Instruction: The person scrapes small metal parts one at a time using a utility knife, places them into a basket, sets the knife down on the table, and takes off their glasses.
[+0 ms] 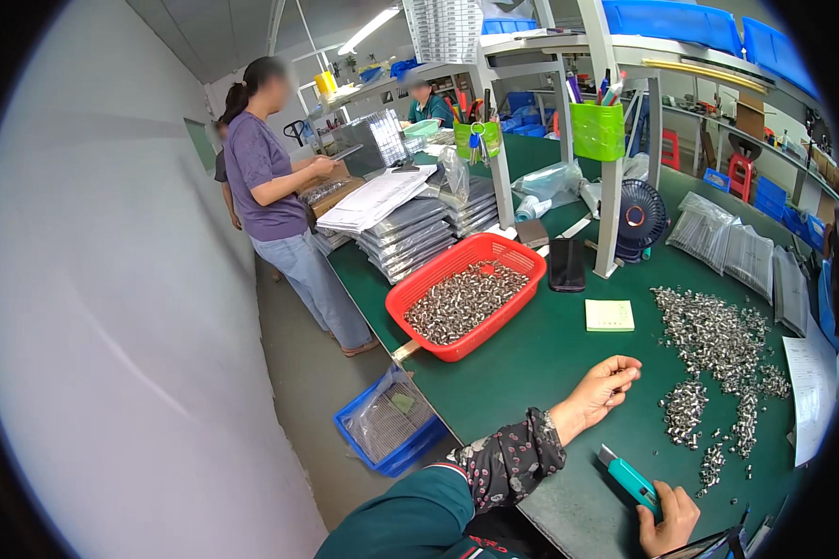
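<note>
1. Currently you seem to be sorting small metal parts (718,340) spread in a loose heap over the green surface (550,359), toward your right. This looks like a pause between picks: neither hand touches the heap.

2. Your left hand (601,387) rests on the surface, left of the heap and apart from it. The forearm comes in from the lower edge in a dark patterned sleeve. The wrist is straight, the fingers (625,370) curled loosely together and pointing toward the parts. Whether they pinch a part, I cannot tell; it is too small to see.

3. Your right hand (667,517) lies at the lower edge, clenched around a teal knife (629,480). The knife's tip points up and left, away from the heap, and lies low over the surface.

4. Smaller clusters of parts (690,410) sit between the heap and your hands, nearest the knife.

5. My guess at the next move: reach the left hand right to the nearest cluster, and keep the knife tip turned away from the fingers.

6. Further off, a red basket (466,293) full of similar parts stands to the upper left. A yellow notepad (610,315) and a dark phone (566,264) lie between basket and heap.

7. Another person (270,186) stands at the far left end of the surface.
</note>
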Tool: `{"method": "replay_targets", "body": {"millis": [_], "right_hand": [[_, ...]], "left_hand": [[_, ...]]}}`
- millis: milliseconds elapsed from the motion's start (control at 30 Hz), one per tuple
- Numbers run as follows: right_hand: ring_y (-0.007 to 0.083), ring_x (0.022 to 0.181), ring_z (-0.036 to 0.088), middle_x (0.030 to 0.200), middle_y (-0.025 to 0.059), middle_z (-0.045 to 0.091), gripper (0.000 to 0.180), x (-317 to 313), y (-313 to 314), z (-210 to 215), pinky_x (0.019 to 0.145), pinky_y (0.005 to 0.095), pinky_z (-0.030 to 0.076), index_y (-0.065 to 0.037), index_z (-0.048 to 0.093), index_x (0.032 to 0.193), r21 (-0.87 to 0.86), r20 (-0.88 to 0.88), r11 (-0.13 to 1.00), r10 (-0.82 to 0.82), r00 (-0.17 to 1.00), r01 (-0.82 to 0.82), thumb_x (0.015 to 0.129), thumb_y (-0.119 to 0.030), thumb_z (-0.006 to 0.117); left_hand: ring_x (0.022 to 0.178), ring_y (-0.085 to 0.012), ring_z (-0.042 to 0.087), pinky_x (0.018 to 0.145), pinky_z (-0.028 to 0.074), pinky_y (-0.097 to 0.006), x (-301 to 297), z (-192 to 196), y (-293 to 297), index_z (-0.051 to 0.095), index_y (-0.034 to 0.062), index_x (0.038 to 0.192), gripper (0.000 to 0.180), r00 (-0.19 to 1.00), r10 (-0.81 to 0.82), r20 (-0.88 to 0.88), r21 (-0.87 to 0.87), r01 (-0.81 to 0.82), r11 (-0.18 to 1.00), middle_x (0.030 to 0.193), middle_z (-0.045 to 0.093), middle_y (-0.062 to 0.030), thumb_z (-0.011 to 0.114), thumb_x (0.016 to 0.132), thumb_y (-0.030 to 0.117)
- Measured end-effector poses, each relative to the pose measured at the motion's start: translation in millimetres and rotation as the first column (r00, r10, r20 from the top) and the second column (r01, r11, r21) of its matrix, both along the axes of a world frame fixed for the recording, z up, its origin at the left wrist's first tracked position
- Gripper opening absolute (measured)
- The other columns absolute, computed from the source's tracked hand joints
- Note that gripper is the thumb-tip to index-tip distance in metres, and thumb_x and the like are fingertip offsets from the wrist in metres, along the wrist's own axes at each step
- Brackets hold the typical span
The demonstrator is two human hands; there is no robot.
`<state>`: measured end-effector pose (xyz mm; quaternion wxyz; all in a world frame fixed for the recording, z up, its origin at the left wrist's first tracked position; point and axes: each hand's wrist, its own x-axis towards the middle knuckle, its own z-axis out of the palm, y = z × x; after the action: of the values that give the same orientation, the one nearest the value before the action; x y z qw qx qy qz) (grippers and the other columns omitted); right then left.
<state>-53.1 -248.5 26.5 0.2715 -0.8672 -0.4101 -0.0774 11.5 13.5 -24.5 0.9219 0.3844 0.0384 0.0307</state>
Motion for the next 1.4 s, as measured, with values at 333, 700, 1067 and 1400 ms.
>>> {"method": "replay_targets", "body": {"millis": [333,700,1067,1400], "right_hand": [[0.0372,0.069,0.055,0.080,0.0191,0.055,0.031,-1.9,-0.1,0.2,0.062,0.0393,0.047,-0.005,0.057,0.104,0.006,0.049,1.000,-0.005,0.999,0.005,0.076,-0.016,0.061],[0.0313,0.058,0.048,0.065,0.0120,0.045,0.033,0.2,9.1,-11.8,0.051,0.0387,0.037,-0.005,0.058,0.091,0.072,0.032,0.997,-0.001,0.999,-0.002,0.061,-0.013,0.067],[0.0234,0.052,0.049,0.061,0.0061,0.044,0.036,-3.1,5.2,-3.6,0.048,0.0346,0.038,-0.007,0.059,0.091,0.075,0.100,0.997,0.004,0.995,-0.012,0.059,-0.016,0.071],[0.0227,0.053,0.050,0.061,0.0059,0.044,0.035,-6.1,9.1,-2.3,0.048,0.0349,0.039,-0.006,0.058,0.091,0.073,0.100,0.995,0.054,0.994,-0.061,0.059,-0.015,0.071]], "left_hand": [[0.056,-0.0022,0.041,0.037,0.027,-0.014,0.6,-6.4,4.8,0.051,0.0057,0.089,0.010,0.999,0.003,0.044,-0.044,-0.001,0.999,0.077,0.050,-0.0003,0.052,0.088,0.016],[0.045,-0.0040,0.029,0.033,0.020,-0.017,-6.3,12.4,6.2,0.046,0.0059,0.094,0.017,0.990,0.024,-0.142,-0.078,-0.036,0.996,0.058,0.033,0.0046,0.042,0.091,0.022],[0.043,-0.0089,0.038,0.034,0.028,-0.019,18.0,89.1,82.0,0.050,0.0034,0.093,0.014,0.892,0.451,-0.034,-0.015,-0.452,0.892,0.062,0.046,-0.0004,0.054,0.081,0.008],[0.127,-0.0208,0.029,0.101,0.023,-0.038,-40.2,112.5,222.0,0.048,-0.0017,0.119,0.064,0.772,0.628,-0.100,0.851,-0.260,0.456,0.130,0.041,-0.0159,0.041,0.086,0.053]]}}
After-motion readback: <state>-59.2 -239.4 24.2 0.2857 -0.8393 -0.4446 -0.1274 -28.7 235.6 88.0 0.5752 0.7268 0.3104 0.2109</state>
